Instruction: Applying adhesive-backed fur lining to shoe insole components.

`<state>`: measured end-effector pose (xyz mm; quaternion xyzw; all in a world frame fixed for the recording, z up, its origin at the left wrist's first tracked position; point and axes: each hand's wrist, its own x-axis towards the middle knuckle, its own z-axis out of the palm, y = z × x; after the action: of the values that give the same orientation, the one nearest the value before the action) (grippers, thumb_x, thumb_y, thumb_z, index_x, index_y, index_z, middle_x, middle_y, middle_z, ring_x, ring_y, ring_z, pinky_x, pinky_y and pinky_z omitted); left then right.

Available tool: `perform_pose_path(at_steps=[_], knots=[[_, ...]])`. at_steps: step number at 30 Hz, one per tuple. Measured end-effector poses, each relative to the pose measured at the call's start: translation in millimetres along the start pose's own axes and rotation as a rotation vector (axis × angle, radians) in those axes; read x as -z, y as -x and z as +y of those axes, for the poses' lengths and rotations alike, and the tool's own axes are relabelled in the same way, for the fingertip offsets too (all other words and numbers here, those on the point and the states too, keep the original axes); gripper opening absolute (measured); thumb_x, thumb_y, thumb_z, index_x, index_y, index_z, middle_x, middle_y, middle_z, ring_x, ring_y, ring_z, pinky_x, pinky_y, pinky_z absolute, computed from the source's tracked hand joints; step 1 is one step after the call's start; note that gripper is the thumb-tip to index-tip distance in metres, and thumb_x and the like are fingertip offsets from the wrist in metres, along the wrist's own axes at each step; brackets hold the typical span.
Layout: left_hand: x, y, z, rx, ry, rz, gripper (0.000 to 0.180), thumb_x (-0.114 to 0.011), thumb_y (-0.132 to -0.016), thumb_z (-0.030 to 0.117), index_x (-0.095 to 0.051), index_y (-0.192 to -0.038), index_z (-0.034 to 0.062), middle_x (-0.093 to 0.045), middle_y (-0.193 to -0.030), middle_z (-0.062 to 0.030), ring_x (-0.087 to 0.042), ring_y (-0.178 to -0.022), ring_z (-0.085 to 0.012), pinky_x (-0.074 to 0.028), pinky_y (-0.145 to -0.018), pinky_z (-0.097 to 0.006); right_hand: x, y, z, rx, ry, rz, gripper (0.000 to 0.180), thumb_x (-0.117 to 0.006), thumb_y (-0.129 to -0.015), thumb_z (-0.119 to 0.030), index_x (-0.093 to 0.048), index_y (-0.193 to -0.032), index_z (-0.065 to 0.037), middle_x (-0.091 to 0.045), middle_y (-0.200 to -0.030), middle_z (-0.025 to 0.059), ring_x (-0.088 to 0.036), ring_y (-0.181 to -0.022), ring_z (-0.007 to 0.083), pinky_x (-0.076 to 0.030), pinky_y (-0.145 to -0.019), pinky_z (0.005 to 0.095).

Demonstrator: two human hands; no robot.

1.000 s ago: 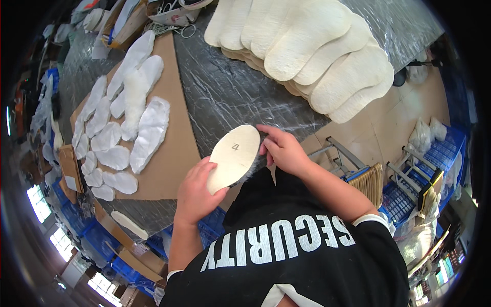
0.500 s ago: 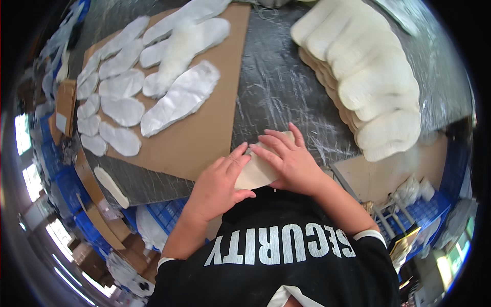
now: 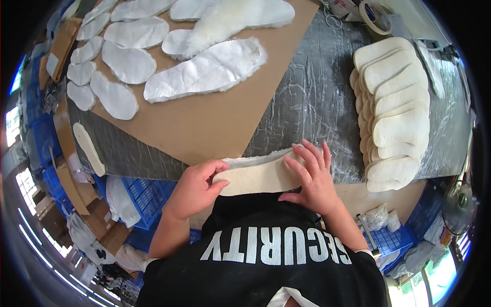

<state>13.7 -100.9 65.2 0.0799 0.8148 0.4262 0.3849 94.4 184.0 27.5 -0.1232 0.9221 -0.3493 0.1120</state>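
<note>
Insole (image 3: 258,176), cream and felt-like, lies at the lower middle of the frame on the near edge of the table, with a thin fringe of white fleece showing along its upper edge; whether that fleece is a separate piece underneath cannot be told from this angle.

Going by size: the work table (image 3: 312,102), wrapped in crinkled silver-grey film, fills the upper half of the frame. A large brown cardboard sheet (image 3: 204,123) covers its left and centre. On the cardboard, toward the upper left, lie many white fleece cut-outs (image 3: 204,71) shaped like soles, spread out side by side and partly overlapping. At the right of the frame a stack of cream insoles (image 3: 396,112) stands fanned in a leaning pile. Blue plastic crates (image 3: 146,192) sit below the table edge at lower left.

The left hand (image 3: 197,189) grips the insole's left end, thumb on top and fingers curled round the edge. The right hand (image 3: 312,176) lies flat on the right end, fingers spread wide and pressing down. A roll of tape (image 3: 376,15) rests at the upper right.
</note>
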Motion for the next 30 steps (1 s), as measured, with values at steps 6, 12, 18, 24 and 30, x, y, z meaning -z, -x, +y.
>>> perform_pose_path(at_steps=[6,12,18,24,30], knots=[[-3.9,0.3,6.4,0.050,0.131,0.010,0.021,-0.069,-0.083,-0.003,-0.062,-0.103,-0.0030,-0.067,-0.087,-0.0061,-0.062,-0.077,-0.0093,-0.050,-0.069,-0.023,-15.7,-37.0,-34.0,0.199,-0.198,0.047,0.051,-0.078,-0.069,-0.021,-0.061,-0.115,-0.007,-0.061,-0.114,0.0102,-0.057,-0.110,0.0306,-0.038,-0.098,0.0482],[-9.6,11.4,-24.8,0.105,0.268,0.266,0.012,-0.059,-0.092,0.001,-0.064,-0.103,-0.0030,-0.068,-0.089,-0.0076,-0.067,-0.078,-0.0135,-0.055,-0.066,-0.026,-30.4,-51.6,-43.7,0.172,-0.227,0.135,0.028,-0.075,-0.067,-0.005,-0.064,-0.092,-0.009,-0.058,-0.087,0.0033,-0.058,-0.084,0.0235,-0.039,-0.080,0.0412],[-22.0,6.1,-37.1,0.163,0.189,0.262,0.014,-0.059,-0.093,0.006,-0.065,-0.102,-0.0045,-0.068,-0.085,-0.0069,-0.065,-0.070,-0.0111,-0.053,-0.060,-0.025,-25.4,-48.7,-46.1,0.149,-0.233,0.103,0.024,-0.075,-0.069,-0.002,-0.063,-0.088,-0.009,-0.060,-0.087,0.0038,-0.058,-0.083,0.0245,-0.038,-0.081,0.0420],[-30.9,-2.8,-46.0,0.128,0.352,0.198,0.012,-0.061,-0.089,0.007,-0.065,-0.091,-0.0042,-0.068,-0.074,-0.0082,-0.060,-0.065,-0.0120,-0.047,-0.060,-0.027,-25.9,-52.8,-43.3,0.116,-0.262,0.069,0.019,-0.072,-0.072,-0.001,-0.062,-0.087,-0.008,-0.062,-0.083,0.0019,-0.058,-0.082,0.0234,-0.037,-0.080,0.0403],[-23.5,-6.0,-33.6,0.098,0.485,0.120,0.010,-0.057,-0.093,0.003,-0.065,-0.094,-0.0032,-0.066,-0.082,-0.0024,-0.059,-0.072,-0.0061,-0.047,-0.065,-0.023,-24.8,-52.7,-38.4,0.042,-0.343,0.051,0.016,-0.070,-0.076,-0.001,-0.063,-0.088,-0.010,-0.062,-0.083,0.0010,-0.055,-0.081,0.0221,-0.035,-0.083,0.0375]])
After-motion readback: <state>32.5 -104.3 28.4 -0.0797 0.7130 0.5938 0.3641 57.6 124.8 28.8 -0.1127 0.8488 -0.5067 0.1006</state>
